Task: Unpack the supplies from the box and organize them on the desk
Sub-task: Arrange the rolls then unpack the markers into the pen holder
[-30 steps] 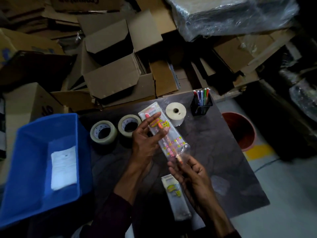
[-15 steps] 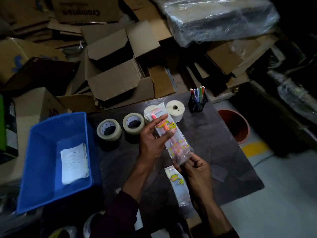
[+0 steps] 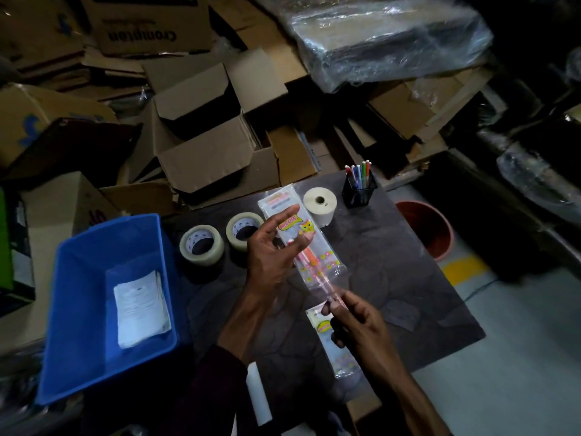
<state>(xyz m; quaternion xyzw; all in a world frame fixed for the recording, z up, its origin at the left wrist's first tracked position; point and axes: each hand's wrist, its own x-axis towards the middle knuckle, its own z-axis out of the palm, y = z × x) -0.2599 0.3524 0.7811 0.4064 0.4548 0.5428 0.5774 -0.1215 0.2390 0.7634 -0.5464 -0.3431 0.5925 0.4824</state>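
Note:
My left hand [image 3: 273, 250] holds a clear plastic pen packet [image 3: 301, 237] above the dark desk [image 3: 393, 278], thumb and fingers pinching its upper half. My right hand [image 3: 358, 322] pinches the end of an orange-pink pen [image 3: 317, 269] sticking out of the packet's lower opening. A second, flat packet [image 3: 333, 344] lies on the desk under my right hand. The blue box [image 3: 94, 278] stands at the left with a white stack of paper [image 3: 141, 309] inside.
Two tape rolls [image 3: 201, 247] [image 3: 243, 229], a white paper roll [image 3: 320, 204] and a black mesh pen holder [image 3: 360, 190] with several pens line the desk's far side. Cardboard boxes [image 3: 204, 146] pile up behind. A red bin [image 3: 430, 228] stands on the floor at right.
My right hand has drawn the pen further out of the packet's lower end. The camera view shifted, so the desk items sit slightly differently in frame.

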